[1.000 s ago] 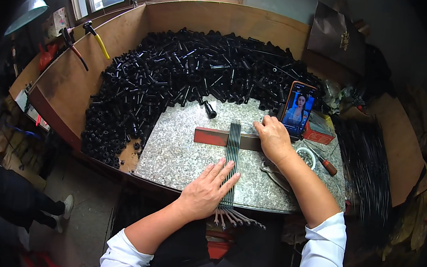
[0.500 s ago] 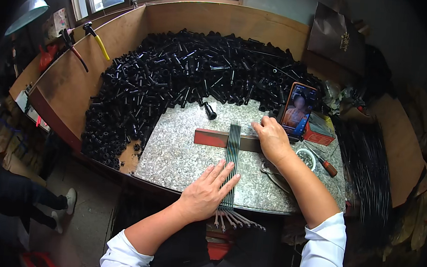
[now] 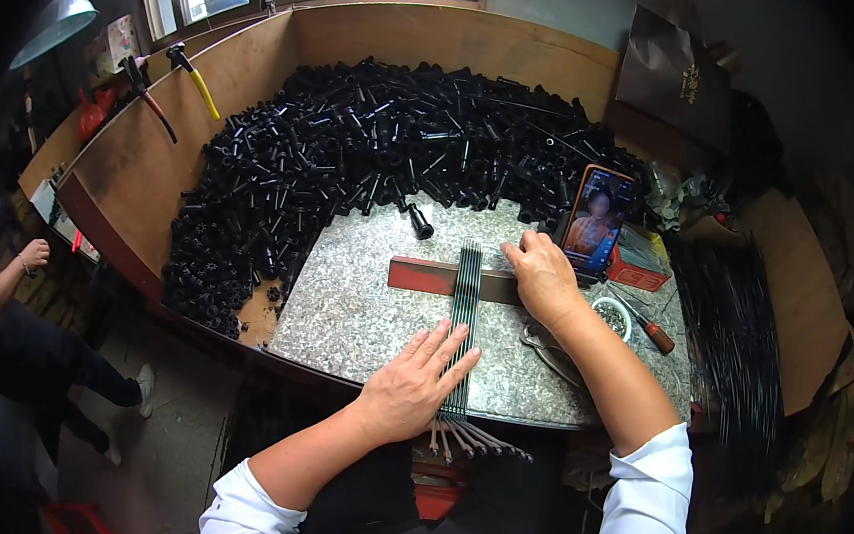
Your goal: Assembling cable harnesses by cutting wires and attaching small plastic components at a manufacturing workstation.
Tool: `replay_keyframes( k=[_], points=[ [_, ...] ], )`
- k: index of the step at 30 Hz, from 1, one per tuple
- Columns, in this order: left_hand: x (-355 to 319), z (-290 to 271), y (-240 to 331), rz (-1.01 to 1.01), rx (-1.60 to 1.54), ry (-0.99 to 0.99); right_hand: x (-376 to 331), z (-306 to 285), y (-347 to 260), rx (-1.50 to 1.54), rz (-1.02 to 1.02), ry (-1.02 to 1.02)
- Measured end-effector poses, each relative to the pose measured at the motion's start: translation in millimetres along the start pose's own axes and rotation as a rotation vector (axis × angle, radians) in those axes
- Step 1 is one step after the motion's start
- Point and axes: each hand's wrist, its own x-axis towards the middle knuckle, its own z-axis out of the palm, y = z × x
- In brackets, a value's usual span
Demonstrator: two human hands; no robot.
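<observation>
On the speckled stone slab [image 3: 343,311], a row of thin dark rods [image 3: 467,280] lies side by side across a flat red and dark bar [image 3: 416,274]. My left hand [image 3: 416,382] rests flat on the rods with its fingers spread. The rods' near ends fan out past the slab's front edge, each with a greyish tip. My right hand [image 3: 546,278] is at the bar's right end, fingers bent and closed; its palm side is hidden, so what it grips cannot be seen. A black flared tubular part [image 3: 419,222] lies beyond the bar.
Black tubular parts [image 3: 377,133] are heaped behind and left. On the right are a lit phone [image 3: 591,225], a small box [image 3: 637,277], a white dish [image 3: 630,330], a screwdriver [image 3: 657,337], pliers [image 3: 550,355] and more dark rods [image 3: 737,342]. Another person's hand [image 3: 35,254] is at left.
My hands, the rods and the bar stay where they were. At the left, the other person's arm has moved farther into view and their feet have shifted.
</observation>
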Motion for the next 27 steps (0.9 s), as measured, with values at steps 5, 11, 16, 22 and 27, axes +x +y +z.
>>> replay_keyframes(
  k=[5,11,16,22,27],
  points=[
    [-0.4,4.0,-2.2,0.018,0.085,-0.008,0.4,0.4,0.3,-0.005,-0.018,-0.001],
    [-0.4,2.1,-1.1,0.008,0.025,-0.001,0.2,0.2,2.0,-0.007,-0.044,0.043],
    [-1.0,4.4,-2.6,0.018,0.079,-0.007,0.4,0.8,1.7,0.004,-0.017,-0.011],
    [0.1,1.1,-0.9,0.008,0.007,-0.005,0.5,0.8,1.7,0.009,-0.029,-0.006],
    [-0.4,-1.1,0.0,-0.002,-0.001,-0.015,2.4,2.1,0.0,-0.006,-0.047,-0.003]
  ],
)
